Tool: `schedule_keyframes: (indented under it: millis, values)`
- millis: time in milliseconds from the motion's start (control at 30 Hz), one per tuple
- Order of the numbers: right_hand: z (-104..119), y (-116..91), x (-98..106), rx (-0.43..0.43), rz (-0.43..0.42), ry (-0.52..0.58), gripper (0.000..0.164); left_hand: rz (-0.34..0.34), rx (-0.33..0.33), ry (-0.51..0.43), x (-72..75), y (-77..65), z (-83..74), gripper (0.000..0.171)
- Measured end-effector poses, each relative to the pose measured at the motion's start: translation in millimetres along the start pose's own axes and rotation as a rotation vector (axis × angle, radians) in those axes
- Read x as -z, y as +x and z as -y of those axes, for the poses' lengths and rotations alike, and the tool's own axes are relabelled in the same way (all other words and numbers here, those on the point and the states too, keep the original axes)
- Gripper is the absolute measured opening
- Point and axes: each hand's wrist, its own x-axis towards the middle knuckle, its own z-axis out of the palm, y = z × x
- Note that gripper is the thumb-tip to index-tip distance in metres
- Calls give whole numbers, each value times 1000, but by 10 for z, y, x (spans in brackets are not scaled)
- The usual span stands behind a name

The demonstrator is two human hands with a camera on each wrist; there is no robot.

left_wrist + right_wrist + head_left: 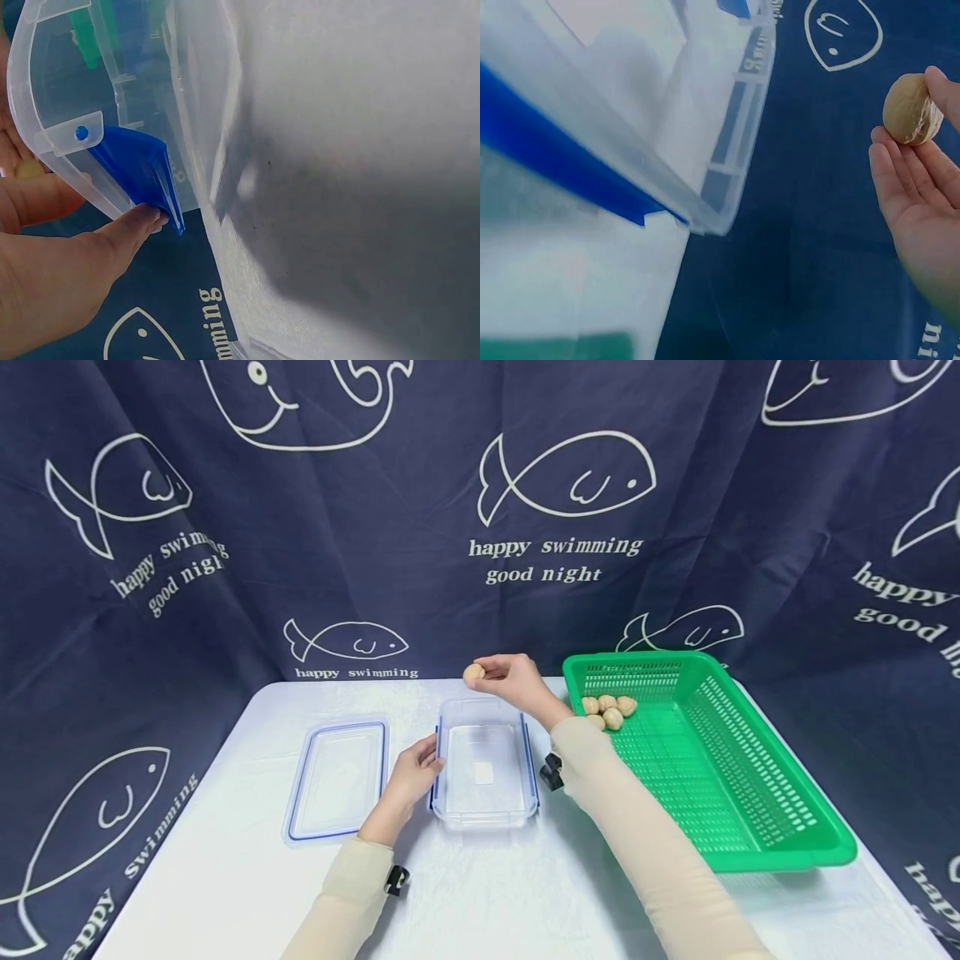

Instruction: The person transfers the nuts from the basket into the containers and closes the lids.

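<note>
My right hand point(516, 681) pinches a walnut point(473, 673) between thumb and fingertips, above the far end of a clear plastic food container point(442, 814) with blue side latches. In the right wrist view the walnut point(909, 109) shows its pale seam, out beyond the container's corner. The container stands without its lid and holds no walnuts. At its left side, my left hand point(412, 774) grips the wall. The left wrist view shows one digit against the hanging blue latch point(139, 169) and another at the rim.
A large green plastic basket point(765, 860) stands on the right, with several walnuts point(612, 718) in its far left corner. The clear lid point(337, 781) with a blue seal lies flat to the left. A dark fish-print cloth point(420, 527) hangs behind the white table point(225, 860).
</note>
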Motion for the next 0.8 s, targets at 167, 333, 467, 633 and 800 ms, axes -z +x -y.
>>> schedule_keyframes:
  millis: [167, 333, 467, 633, 800]
  values:
    - [-5, 22, -141, -2, 16, 15, 43, -12, 7, -5, -1, 4, -2, 49]
    - [-35, 42, -252, -19, 26, 6, 42, -15, 4, -6, -12, 5, 1, 50]
    - [-66, 53, -313, -45, 33, -14, 39, -11, -5, -10, -11, 5, 14, 50]
    - [-134, 61, -379, -64, 25, -50, 35, -7, -11, -9, -10, 6, 8, 49]
    - [-209, 56, -443, -68, 17, -56, 32, -8, -5, 0, -12, 3, 7, 49]
